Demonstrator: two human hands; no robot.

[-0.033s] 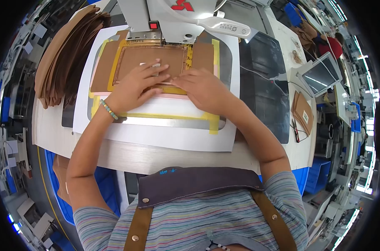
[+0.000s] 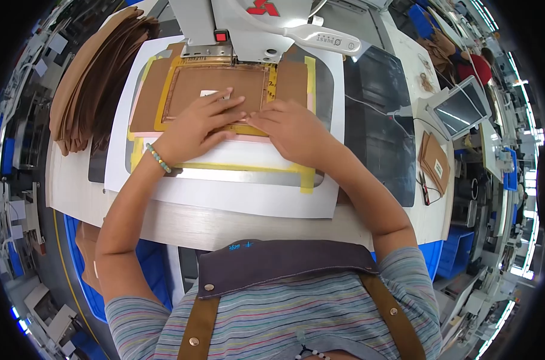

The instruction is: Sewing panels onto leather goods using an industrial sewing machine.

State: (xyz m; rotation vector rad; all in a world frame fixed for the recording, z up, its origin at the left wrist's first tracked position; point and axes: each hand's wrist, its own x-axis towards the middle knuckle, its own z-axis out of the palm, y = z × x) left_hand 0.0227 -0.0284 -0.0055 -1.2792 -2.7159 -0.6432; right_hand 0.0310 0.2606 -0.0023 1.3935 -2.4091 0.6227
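Note:
My left hand [image 2: 199, 127] lies with its fingers spread over the near edge of a yellow rectangular frame [image 2: 162, 111] and the brown sheet [image 2: 215, 78] inside it. Just beyond its fingertips, a small white label [image 2: 208, 93] is partly covered. My right hand [image 2: 297, 131] rests on the frame's near right corner, fingers stretched out and close together, their tips almost meeting my left fingers. Neither hand grips anything visible. The head of a grey-white machine [image 2: 248, 36], like an embroidery machine, stands over the frame's far edge.
A large white sheet [image 2: 224, 201] with yellow tape surrounds the frame. Left of it leans a thick stack of brown pieces [image 2: 95, 78]. A white handheld lamp-like device [image 2: 323, 39] juts from the machine. At the right are a tablet-like screen [image 2: 460, 108], brown pieces [image 2: 434, 162] and small snips [image 2: 424, 187].
My left fingers have shifted slightly, and more of the white label shows beyond them. My right hand stays nearly in place on the frame.

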